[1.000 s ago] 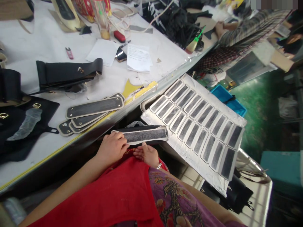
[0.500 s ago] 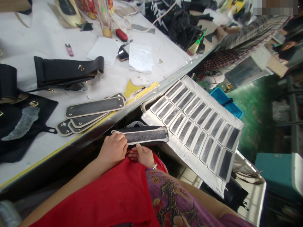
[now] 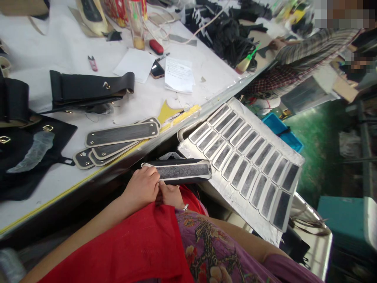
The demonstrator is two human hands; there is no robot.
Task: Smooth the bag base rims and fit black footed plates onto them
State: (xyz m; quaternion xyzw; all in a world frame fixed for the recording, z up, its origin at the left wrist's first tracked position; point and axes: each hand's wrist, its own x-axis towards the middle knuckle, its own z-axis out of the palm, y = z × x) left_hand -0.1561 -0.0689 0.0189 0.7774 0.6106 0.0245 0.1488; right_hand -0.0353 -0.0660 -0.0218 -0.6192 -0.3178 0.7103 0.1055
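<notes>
A black bag [image 3: 191, 181] rests on its side at my lap, below the table edge, with a long dark-grey panel [image 3: 182, 170] bordered in white facing up. My left hand [image 3: 143, 184] is closed over the left end of this panel, fingers curled on its near edge. Close against it, my right hand [image 3: 171, 195] is closed with thumb and fingers bent at the bag's near edge; the fingertips are partly hidden. A bracelet or watch shows on that wrist.
Bordered panels with metal eyelets [image 3: 122, 134] lie stacked at the table's yellow edge. Black bag parts [image 3: 88, 88] lie behind them. To the right, a white board [image 3: 232, 184] carries rows of grey strips over a bin [image 3: 324, 251]. A co-worker's sleeve [image 3: 312, 45] is at upper right.
My right hand has slid left along the bag's near edge, up against my left hand. The left hand keeps its hold on the bag. The whole view has shifted slightly.
</notes>
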